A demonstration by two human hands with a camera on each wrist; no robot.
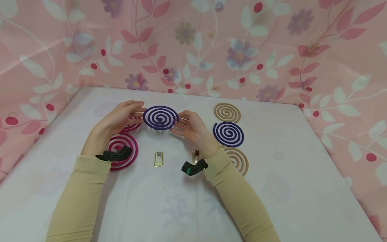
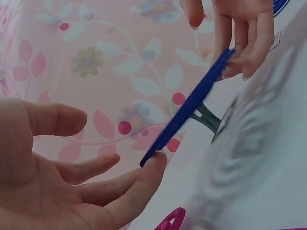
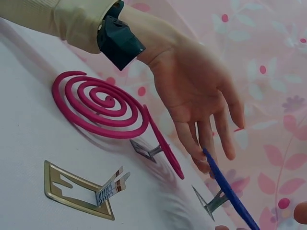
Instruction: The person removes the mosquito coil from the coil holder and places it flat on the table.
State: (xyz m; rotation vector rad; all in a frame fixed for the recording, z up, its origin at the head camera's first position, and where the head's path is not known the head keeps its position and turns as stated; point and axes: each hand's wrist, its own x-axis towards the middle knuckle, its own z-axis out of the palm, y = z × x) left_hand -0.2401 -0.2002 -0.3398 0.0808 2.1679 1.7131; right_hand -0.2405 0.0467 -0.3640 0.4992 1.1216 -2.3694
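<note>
A dark blue mosquito coil point(image 1: 160, 119) lies level on a small metal stand point(image 3: 218, 200), raised above the white table. On its left, my left hand point(image 1: 122, 117) has its fingertips right at the rim, with the thumb held apart in the left wrist view. My right hand point(image 1: 191, 126) is at the opposite rim, its fingers loosely bent and touching the edge. Behind the left hand, a pink coil point(image 3: 163, 143) sits on its own stand. Nearer the body is another raised pink coil point(image 3: 108, 99), partly covered by the left wrist device in the head view.
Two bare brass-coloured stands lie in the middle: one stand point(image 1: 155, 159) in plain sight, the other point(image 1: 196, 153) partly behind the right wrist. To the right are a tan coil point(image 1: 225, 112), a blue coil point(image 1: 229, 133) and another tan coil point(image 1: 247, 163). Flowered cloth point(image 1: 187, 43) hangs behind.
</note>
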